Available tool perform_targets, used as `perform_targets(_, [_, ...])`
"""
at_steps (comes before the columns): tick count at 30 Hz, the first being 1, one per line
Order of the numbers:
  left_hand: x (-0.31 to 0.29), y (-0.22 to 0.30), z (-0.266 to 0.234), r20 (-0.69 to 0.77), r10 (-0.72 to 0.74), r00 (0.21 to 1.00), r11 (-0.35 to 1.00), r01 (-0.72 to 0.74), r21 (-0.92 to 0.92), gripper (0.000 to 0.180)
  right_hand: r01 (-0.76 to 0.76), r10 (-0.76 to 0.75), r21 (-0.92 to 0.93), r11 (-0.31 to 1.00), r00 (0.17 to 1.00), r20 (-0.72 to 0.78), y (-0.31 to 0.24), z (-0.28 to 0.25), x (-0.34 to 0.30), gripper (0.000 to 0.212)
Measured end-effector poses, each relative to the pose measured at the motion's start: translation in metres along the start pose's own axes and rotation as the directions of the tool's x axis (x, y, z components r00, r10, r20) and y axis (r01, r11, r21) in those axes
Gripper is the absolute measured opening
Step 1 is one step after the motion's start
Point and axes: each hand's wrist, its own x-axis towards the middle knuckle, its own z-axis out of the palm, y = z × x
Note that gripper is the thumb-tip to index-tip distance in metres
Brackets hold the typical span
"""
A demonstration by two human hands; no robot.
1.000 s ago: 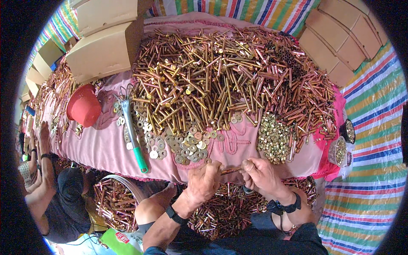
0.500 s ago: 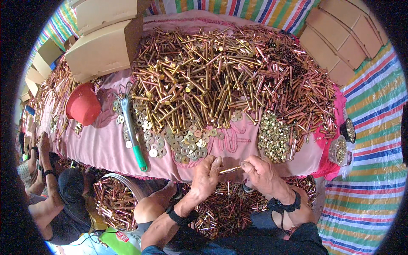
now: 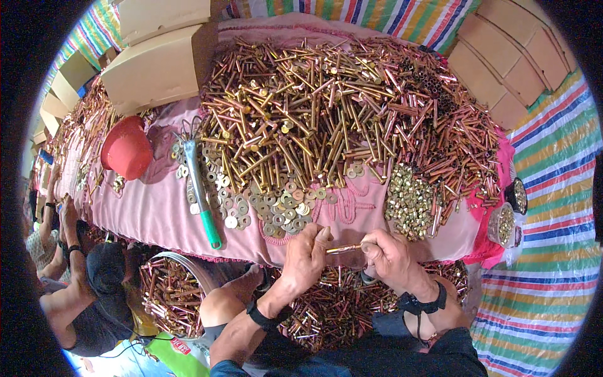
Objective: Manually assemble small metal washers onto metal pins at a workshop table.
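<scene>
Between my two hands lies a slim anchor bolt [image 3: 343, 249], level and brass-coloured, just past the near edge of the pink cloth [image 3: 169, 220]. My left hand [image 3: 304, 254] is closed around its left end. At the right end, the thumb and fingers of my right hand [image 3: 391, 259] pinch it. The fingers hide both tips. Flat round washers [image 3: 276, 210] are spread just beyond my left hand. A heap of small brass-coloured nuts [image 3: 411, 202] sits beyond my right hand. Farther off rises a large pile of long bolts [image 3: 308, 119], with copper-coloured sleeves [image 3: 446, 132] at its right.
A hand rake with a green handle [image 3: 210, 227] rests left of the washers, near a tilted red bowl [image 3: 127, 151]. Cardboard boxes [image 3: 154, 66] stand at the back left. Below the table edge is a tub of bolts [image 3: 169, 295]. Another person's arm [image 3: 70, 239] reaches in at far left.
The view has shifted slightly. Both hands keep their grip on the anchor bolt, and a little more of it shows between them. The other person's hands at far left have moved.
</scene>
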Motion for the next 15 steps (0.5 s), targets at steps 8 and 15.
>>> perform_targets(8, [-0.005, -0.015, 0.002, -0.073, 0.242, 0.968, 0.961, -0.228, 0.156, 0.016, -0.145, 0.139, 0.191, 0.971, 0.989, 0.045, 0.006, 0.004, 0.0, 0.022])
perform_targets(15, [-0.005, -0.012, 0.001, -0.096, 0.27, 0.958, 0.943, -0.243, 0.227, 0.009, -0.23, 0.208, 0.314, 0.921, 0.973, 0.101, 0.013, 0.003, 0.001, 0.026])
